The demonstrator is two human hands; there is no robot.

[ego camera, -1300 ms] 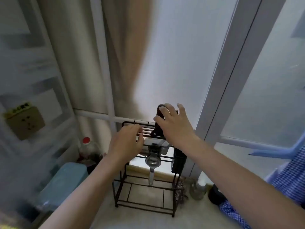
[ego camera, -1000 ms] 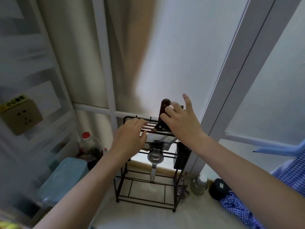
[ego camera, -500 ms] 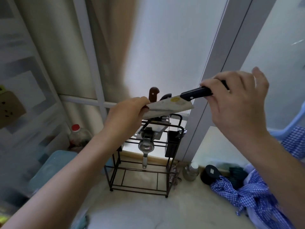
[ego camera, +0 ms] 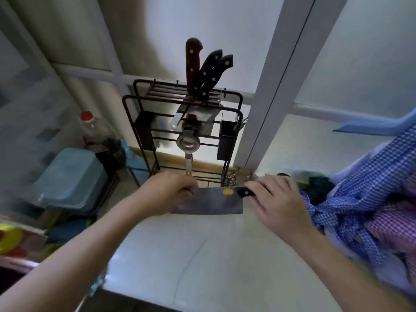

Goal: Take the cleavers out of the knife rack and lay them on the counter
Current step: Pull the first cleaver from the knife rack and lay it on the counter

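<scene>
A cleaver (ego camera: 209, 200) with a grey blade, a yellow sticker and a black handle is held low over the pale counter (ego camera: 202, 266), in front of the rack. My right hand (ego camera: 276, 199) grips its handle. My left hand (ego camera: 171, 192) pinches the blade's far end. The black wire knife rack (ego camera: 139, 122) stands behind, at the counter's back edge. Three knife handles, one brown (ego camera: 192, 61) and two black (ego camera: 213, 70), stick up from its top slots.
A metal squeezer (ego camera: 188, 143) hangs on the rack's front. A clear bottle with a red cap (ego camera: 94, 131) and a teal plastic box (ego camera: 69, 179) sit to the left. Blue checked cloth (ego camera: 360, 199) is piled on the right. A white window post (ego camera: 276, 86) rises behind the rack.
The cleaver came out of the rack and dropped from chest height down to just over the counter, held by both hands. My view tilted downward.
</scene>
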